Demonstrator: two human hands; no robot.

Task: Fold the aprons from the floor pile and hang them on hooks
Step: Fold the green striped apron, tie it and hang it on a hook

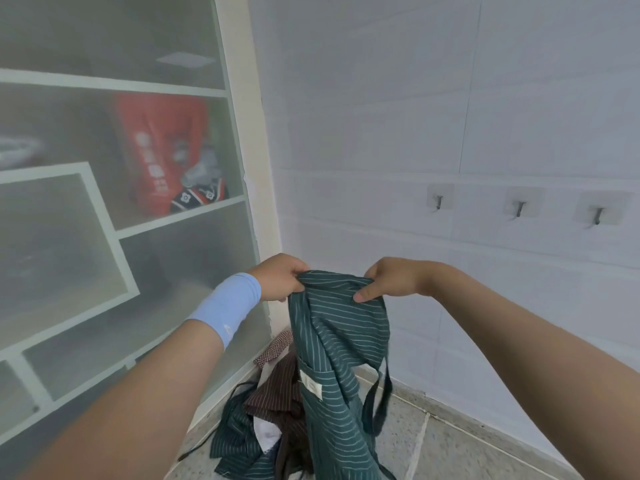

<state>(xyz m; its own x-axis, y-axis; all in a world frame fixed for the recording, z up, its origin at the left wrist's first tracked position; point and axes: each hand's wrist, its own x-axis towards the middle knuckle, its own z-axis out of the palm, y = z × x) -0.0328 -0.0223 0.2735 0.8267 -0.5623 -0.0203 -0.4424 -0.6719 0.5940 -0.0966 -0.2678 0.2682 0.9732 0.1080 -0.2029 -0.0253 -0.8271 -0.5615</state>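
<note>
Both my hands, left hand and right hand, pinch the green striped apron top edge; its dangling strap could snag the floor pile, skewing my fold.

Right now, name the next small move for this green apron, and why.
Probably spread it flat: the left hand and right hand pinch the green striped cloth apron at its top, close together, and it hangs bunched over the floor pile.
</note>
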